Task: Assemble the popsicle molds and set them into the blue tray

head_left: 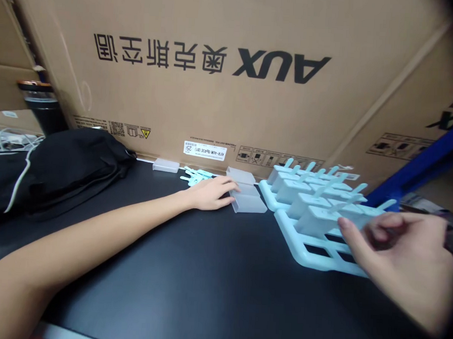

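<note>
My left hand reaches across the black table, its fingertips resting on a row of clear plastic mould cups. A small heap of pale blue sticks lies just behind that hand. My right hand hovers, blurred, over the near end of a pale blue tray. The tray holds several white moulds with blue sticks standing up from them. The right fingers are curled, thumb forward, and nothing shows clearly between them.
A large brown AUX cardboard box walls off the back of the table. A black bag with white cables lies at the left, a dark cup behind it. One clear cup sits by the box. A blue bar slants at right.
</note>
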The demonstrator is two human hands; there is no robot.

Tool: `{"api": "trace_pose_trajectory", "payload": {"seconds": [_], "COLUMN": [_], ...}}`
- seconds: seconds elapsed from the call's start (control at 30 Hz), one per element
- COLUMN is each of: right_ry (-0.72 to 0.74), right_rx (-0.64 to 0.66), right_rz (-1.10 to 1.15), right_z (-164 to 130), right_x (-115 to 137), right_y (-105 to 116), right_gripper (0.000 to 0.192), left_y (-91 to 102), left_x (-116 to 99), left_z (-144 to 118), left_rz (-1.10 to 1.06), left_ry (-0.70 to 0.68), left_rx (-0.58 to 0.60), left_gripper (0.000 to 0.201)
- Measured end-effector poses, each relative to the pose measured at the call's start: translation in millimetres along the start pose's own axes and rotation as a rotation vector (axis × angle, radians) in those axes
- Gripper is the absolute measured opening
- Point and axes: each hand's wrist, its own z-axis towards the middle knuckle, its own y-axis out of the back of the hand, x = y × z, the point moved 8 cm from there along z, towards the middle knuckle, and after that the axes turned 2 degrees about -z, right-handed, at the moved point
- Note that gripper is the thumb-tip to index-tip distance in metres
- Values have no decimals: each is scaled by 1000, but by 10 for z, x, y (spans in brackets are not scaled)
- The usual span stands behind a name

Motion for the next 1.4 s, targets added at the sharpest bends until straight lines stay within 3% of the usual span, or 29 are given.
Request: {"api": "trace_pose_trajectory", "payload": {"seconds": [0.07,0.13,0.23,0.3,0.87,1.4], "right_ry": [-101,-93,-79,-104,30,22], "right_rx": [227,435,615,663,569,558], "right_rz": [-9,-95,-318,-433,-383,-274], "right_z": [-54,-48,-11,-15,-75,-35], "right_x": [-183,-210,-190,-172,-76,-23], "right_y": [-283,-510,-675,-702,-707,-659], "right_gripper": [47,50,60,66,61,61], "left_y": [-3,-8,-7,1,68,108], "left_x": [19,25,18,3,-55,1], "left_z": [0,-2,-4,-4,-19,-47], "left_rz": [-25,-39,-51,-55,31,56], "left_ry": [3,0,2,9,25,95], "left_rx": [-12,-15,-12,-11,-42,-107], "left_gripper": [28,28,28,28,32,25]}}
